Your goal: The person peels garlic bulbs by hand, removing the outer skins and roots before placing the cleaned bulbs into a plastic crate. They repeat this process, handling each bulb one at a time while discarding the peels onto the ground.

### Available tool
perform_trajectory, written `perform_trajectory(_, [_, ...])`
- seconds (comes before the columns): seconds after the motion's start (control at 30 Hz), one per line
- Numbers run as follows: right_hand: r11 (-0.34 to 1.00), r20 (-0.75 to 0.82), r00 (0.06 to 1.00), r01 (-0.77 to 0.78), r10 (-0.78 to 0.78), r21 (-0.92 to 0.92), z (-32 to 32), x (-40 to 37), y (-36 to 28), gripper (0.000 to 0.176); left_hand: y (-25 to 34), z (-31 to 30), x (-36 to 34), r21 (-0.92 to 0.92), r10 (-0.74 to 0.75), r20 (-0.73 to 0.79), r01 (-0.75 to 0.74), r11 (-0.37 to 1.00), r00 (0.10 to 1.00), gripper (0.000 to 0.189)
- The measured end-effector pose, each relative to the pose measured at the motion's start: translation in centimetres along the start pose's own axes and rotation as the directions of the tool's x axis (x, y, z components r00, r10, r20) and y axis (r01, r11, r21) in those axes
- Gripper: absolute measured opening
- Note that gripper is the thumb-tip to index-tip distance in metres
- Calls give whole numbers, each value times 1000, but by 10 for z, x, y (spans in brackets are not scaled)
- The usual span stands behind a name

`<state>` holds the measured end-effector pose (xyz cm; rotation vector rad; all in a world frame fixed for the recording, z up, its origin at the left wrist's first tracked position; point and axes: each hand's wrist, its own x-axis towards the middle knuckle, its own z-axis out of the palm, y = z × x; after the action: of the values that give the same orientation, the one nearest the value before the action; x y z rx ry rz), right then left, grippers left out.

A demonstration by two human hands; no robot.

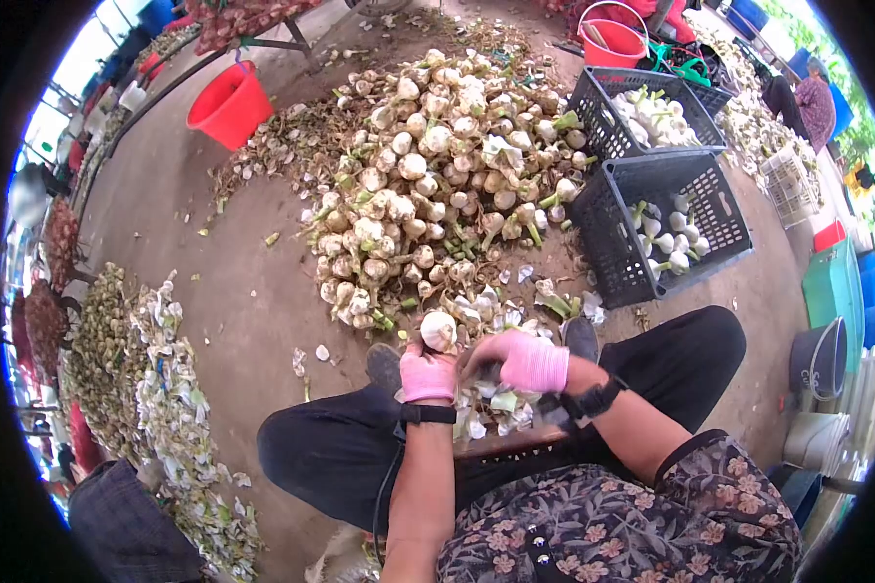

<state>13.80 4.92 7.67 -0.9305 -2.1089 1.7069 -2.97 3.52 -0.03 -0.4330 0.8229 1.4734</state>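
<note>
One garlic bulb (439,331) is gripped in the left hand (426,371), the heap (428,209) at its twelve o'clock. At its three o'clock, the right hand (523,361) is blurred; I cannot tell its grip.

Soft daylight lights the floor (228,257), glaring white at upper left and right; fisheye curvature bends the edges; right hand (523,361) blurred.

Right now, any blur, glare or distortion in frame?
Head view: strong fisheye curve, black corners; head view: right hand motion-blurred, garlic bulb in left hand looks sharper; head view: greenery at upper right washed out by brightness.
</note>
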Motion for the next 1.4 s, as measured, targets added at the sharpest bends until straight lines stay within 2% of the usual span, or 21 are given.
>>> perform_trajectory(0.03, [831,-82,939,-334,334,-445,-12,0,-11,35,3,-7,3,-185,-83,104,102,977,991,27])
perform_trajectory(0.07, [694,-180,902,-418,392,-586,-17,-5,-5,37,2,-13,6,-182,-84,109,103,978,990,27])
perform_trajectory(0.17, [927,-320,903,-345,286,-145,-10,-11,16,54,-5,-12,4,-196,-87,253,139,971,964,32])
perform_trajectory(0.23, [973,-385,895,-188,227,136,5,-3,28,67,-16,-12,8,-159,-96,195,128,979,976,33])
perform_trajectory(0.27, [987,-464,875,-160,140,-4,16,7,64,59,-19,-13,9,-120,-87,132,103,987,987,34])
perform_trajectory(0.3, [960,-428,863,-277,268,42,13,9,53,54,-25,-21,4,481,135,349,-301,823,927,33])
perform_trajectory(0.4, [880,-357,813,-472,460,59,6,15,42,47,-27,-17,-1,524,228,348,-391,757,909,28])
perform_trajectory(0.47, [831,-335,779,-555,530,24,3,14,41,44,-30,-8,-8,358,187,330,-306,882,925,24])
perform_trajectory(0.53, [865,-282,828,-502,484,12,-2,8,30,43,-31,-3,-9,363,178,302,-286,887,937,22])
perform_trajectory(0.73, [823,-221,839,-375,497,427,7,4,31,29,-33,-6,-5,302,220,288,-307,903,932,22])
perform_trajectory(0.8, [740,-179,938,-108,298,664,8,-3,20,26,-35,-9,1,435,245,144,-284,854,959,27])
perform_trajectory(0.87, [871,40,999,5,-28,491,-15,-10,-18,26,-34,-23,2,411,189,44,-190,891,981,29])
perform_trajectory(0.93, [926,-36,999,-9,24,377,-22,-10,-6,24,-29,-27,10,314,54,109,-86,946,993,26])
perform_trajectory(0.97, [984,-181,982,85,-55,159,-21,-10,32,34,-31,-28,20,221,101,134,-129,967,986,27])
perform_trajectory(1.0, [868,-240,928,-356,285,-348,-26,-15,36,43,-32,-31,27,128,146,146,-165,978,978,29])
perform_trajectory(1.07, [912,-290,871,-410,396,14,-27,-20,67,36,-31,-22,20,94,113,190,-133,987,975,30])
perform_trajectory(1.13, [939,-366,866,-336,341,81,-18,-15,39,42,-35,-15,9,174,129,110,-147,974,985,30])
perform_trajectory(1.2, [955,-395,871,-285,294,82,-3,-3,58,66,-39,-14,7,206,109,192,-148,967,975,26])
perform_trajectory(1.27, [929,-428,826,-300,366,217,1,2,46,66,-43,6,-19,454,74,336,-230,861,939,27])
perform_trajectory(1.33, [744,-271,820,-253,504,618,-9,-3,51,56,-44,15,-23,451,60,378,-241,859,924,32])
perform_trajectory(1.4, [581,-334,839,27,429,813,-16,-6,68,42,-45,14,-24,355,24,235,-109,928,972,32])
